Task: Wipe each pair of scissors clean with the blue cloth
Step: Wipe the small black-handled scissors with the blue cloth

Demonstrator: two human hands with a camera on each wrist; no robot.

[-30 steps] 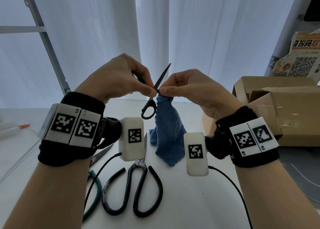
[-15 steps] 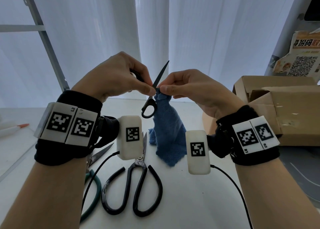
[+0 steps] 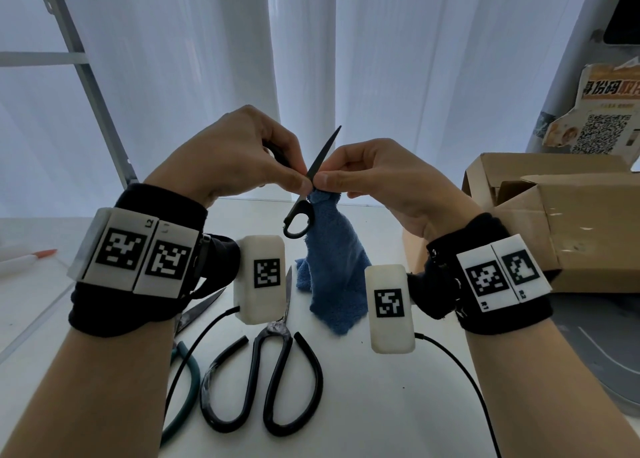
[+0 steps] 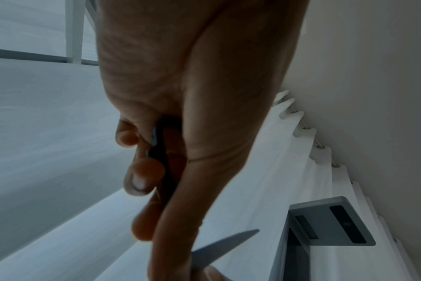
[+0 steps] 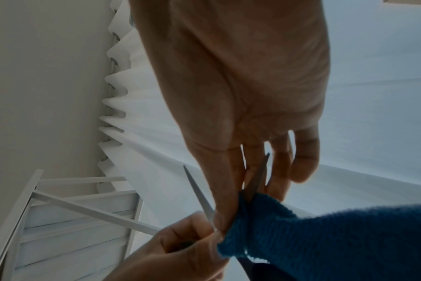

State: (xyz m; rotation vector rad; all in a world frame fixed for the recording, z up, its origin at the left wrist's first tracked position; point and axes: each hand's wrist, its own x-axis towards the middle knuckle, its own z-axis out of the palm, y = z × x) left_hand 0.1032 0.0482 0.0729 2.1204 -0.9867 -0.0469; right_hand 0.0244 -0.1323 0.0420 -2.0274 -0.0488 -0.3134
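A small pair of black scissors (image 3: 313, 184) is held up in the air above the white table (image 3: 398, 405), its blades spread and pointing up. My left hand (image 3: 242, 159) grips one handle loop; the other loop (image 3: 296, 222) hangs free below. My right hand (image 3: 374, 173) pinches the blue cloth (image 3: 334, 270) around the base of one blade (image 5: 256, 178). The other blade (image 5: 197, 192) stands bare. The cloth hangs down towards the table. Large black-handled scissors (image 3: 266, 378) lie shut on the table near me. Green-handled scissors (image 3: 188, 374) lie to their left, partly hidden by my left arm.
An open cardboard box (image 3: 561, 222) stands at the right. A white pen with an orange tip (image 3: 31, 256) lies at the far left. White curtains (image 3: 311, 59) hang behind the table. A grey metal frame (image 3: 90, 83) leans at the back left.
Both hands with the small scissors have risen slightly. My right hand has slid the cloth a little along the blade. The scissors on the table have not moved.
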